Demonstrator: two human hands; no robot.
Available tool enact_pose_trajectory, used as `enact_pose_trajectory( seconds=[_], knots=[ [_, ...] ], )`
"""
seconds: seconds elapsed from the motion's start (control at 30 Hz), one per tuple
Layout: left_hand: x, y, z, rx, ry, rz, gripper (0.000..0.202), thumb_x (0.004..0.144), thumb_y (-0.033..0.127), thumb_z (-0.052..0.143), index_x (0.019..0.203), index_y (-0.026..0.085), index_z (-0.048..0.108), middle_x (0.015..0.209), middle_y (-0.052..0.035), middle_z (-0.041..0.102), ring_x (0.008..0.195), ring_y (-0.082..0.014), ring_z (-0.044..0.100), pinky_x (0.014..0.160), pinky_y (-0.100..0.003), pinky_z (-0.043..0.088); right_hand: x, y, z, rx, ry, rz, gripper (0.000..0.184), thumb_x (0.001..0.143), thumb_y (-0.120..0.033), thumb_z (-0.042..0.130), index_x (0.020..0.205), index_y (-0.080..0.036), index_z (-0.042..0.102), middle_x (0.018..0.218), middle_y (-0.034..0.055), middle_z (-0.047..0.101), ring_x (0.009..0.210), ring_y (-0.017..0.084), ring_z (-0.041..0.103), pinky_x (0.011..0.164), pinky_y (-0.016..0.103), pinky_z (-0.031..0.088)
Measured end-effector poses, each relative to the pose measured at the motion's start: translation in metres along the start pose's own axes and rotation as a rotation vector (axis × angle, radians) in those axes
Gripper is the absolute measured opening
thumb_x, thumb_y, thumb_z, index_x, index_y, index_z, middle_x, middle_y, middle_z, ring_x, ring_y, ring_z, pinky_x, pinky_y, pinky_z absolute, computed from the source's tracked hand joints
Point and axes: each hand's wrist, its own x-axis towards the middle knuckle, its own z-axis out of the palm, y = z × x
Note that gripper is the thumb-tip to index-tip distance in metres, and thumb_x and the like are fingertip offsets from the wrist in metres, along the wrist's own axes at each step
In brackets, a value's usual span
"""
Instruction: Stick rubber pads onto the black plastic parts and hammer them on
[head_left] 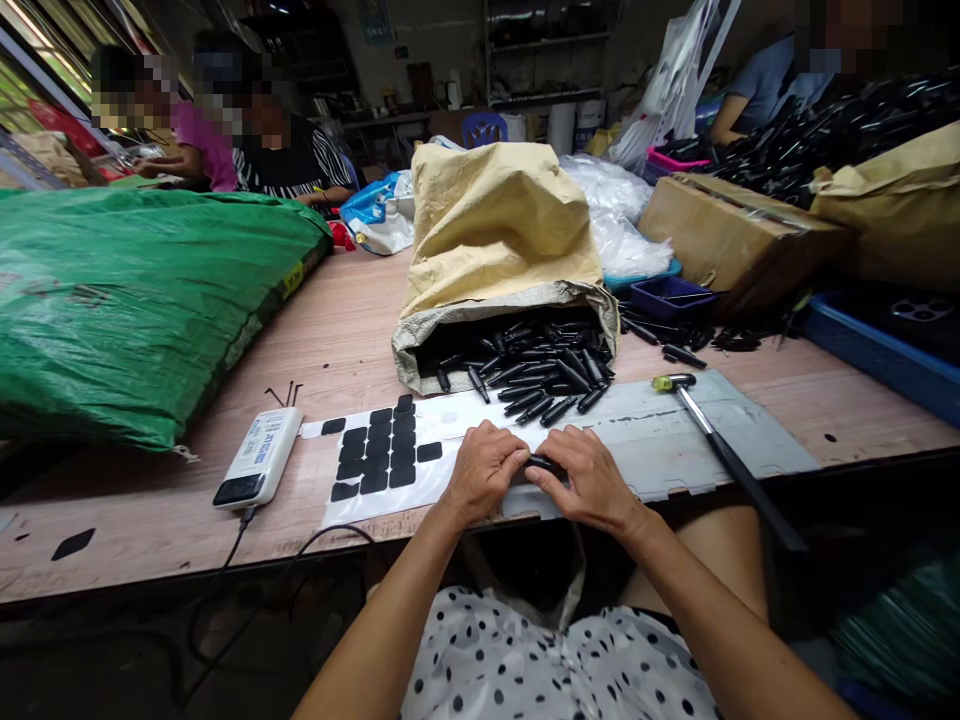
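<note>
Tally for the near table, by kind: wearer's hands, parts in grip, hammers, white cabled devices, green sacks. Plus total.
Hands: 2 (left hand, right hand)
Gripped black part: 1
Hammer: 1
White cabled device: 1
Green sack: 1
Total: 6

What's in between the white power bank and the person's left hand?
A white sheet with black rounded-square pads on it lies between the white power bank and the left hand, as the head view shows.

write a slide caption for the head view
Left grip and right grip hold a slim black part before an open sack of black pieces.
</note>
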Motion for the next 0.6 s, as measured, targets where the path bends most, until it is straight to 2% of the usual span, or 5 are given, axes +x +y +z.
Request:
enact_pose_trajectory(
  seconds=[0.13, 0.27, 0.33, 0.43, 0.6],
  knots=[
    [-0.0003, -0.0018, 0.0037, 0.027, 0.010, 0.022, 0.029, 0.102, 0.037, 0.049, 0.094, 0.022, 0.072, 0.085, -0.0022, 0.071, 0.087, -0.0216, 0.052, 0.082, -0.039, 0.036, 0.0005, 0.0048, 0.0025, 0.062, -0.007, -0.044, 0.018, 0.099, -0.031, 0.054, 0.089, -0.020, 0.063, 0.085, 0.0038, 0.061, 0.082, 0.020, 0.046, 0.076, 0.035, 0.032],
    [-0.0002, 0.0000, 0.0048, 0.038, -0.025, 0.033, 0.029, 0.102, 0.038, 0.048, 0.099, 0.024, 0.073, 0.088, -0.0021, 0.072, 0.089, -0.0218, 0.052, 0.083, -0.039, 0.036, -0.0005, 0.0077, 0.0054, 0.078, 0.040, -0.042, 0.021, 0.096, -0.027, 0.056, 0.077, -0.019, 0.058, 0.082, 0.0052, 0.059, 0.082, 0.020, 0.044, 0.076, 0.035, 0.033],
    [-0.0005, 0.0014, 0.0036, 0.019, -0.029, 0.026, 0.028, 0.102, 0.037, 0.048, 0.099, 0.024, 0.073, 0.088, -0.0021, 0.072, 0.089, -0.0217, 0.053, 0.085, -0.039, 0.036, -0.0010, 0.0078, 0.0053, 0.082, 0.056, -0.035, 0.022, 0.096, -0.028, 0.057, 0.076, -0.019, 0.058, 0.081, 0.0052, 0.058, 0.082, 0.021, 0.045, 0.075, 0.036, 0.034],
    [-0.0015, 0.0028, 0.0005, -0.045, 0.012, 0.002, 0.026, 0.101, 0.037, 0.050, 0.098, 0.024, 0.072, 0.089, -0.0020, 0.071, 0.090, -0.0216, 0.053, 0.085, -0.039, 0.036, -0.0011, 0.0075, 0.0038, 0.117, 0.058, -0.020, 0.017, 0.096, -0.034, 0.059, 0.086, -0.020, 0.063, 0.083, 0.0046, 0.059, 0.082, 0.021, 0.047, 0.076, 0.036, 0.035],
    [-0.0021, 0.0031, -0.0032, -0.102, 0.032, -0.045, 0.024, 0.099, 0.036, 0.051, 0.097, 0.024, 0.072, 0.089, -0.0021, 0.070, 0.091, -0.0215, 0.053, 0.086, -0.038, 0.037, -0.0005, 0.0070, 0.0029, 0.129, 0.054, 0.017, 0.019, 0.088, -0.038, 0.070, 0.093, -0.021, 0.063, 0.084, 0.0034, 0.060, 0.083, 0.021, 0.050, 0.077, 0.036, 0.037]
  ],
)
